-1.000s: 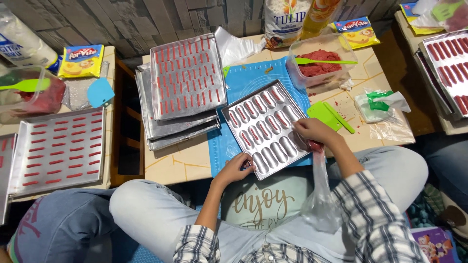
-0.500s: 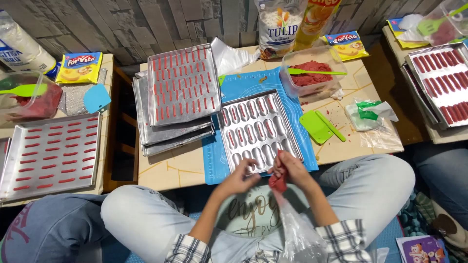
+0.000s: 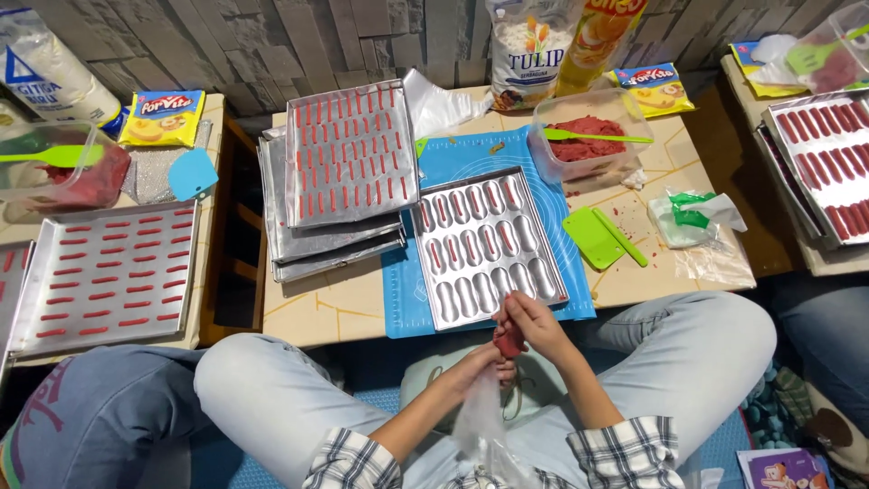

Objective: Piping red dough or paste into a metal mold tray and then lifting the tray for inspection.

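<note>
The fingers of the right hand are closed around the red tip of a piping bag, low in the middle of the frame, just below the near edge of the mould tray. The left hand is just under it, and its fingers pinch the clear plastic of the bag, which hangs down toward the lap. Both hands touch the bag and are close together, above the crossed legs in light jeans. The mould tray lies on a blue mat on a low table in the centre of the frame; some of its oval cavities have a red line of paste, others look bare. Left of it there is a stack of flat trays, and the top one carries rows of red strips. Right of the mould tray lies a green scraper, and above it, in the upper middle, stands a clear tub of red paste with a green spatula across it. At the left edge of the frame another tray with red strips lies on a second table.
</note>
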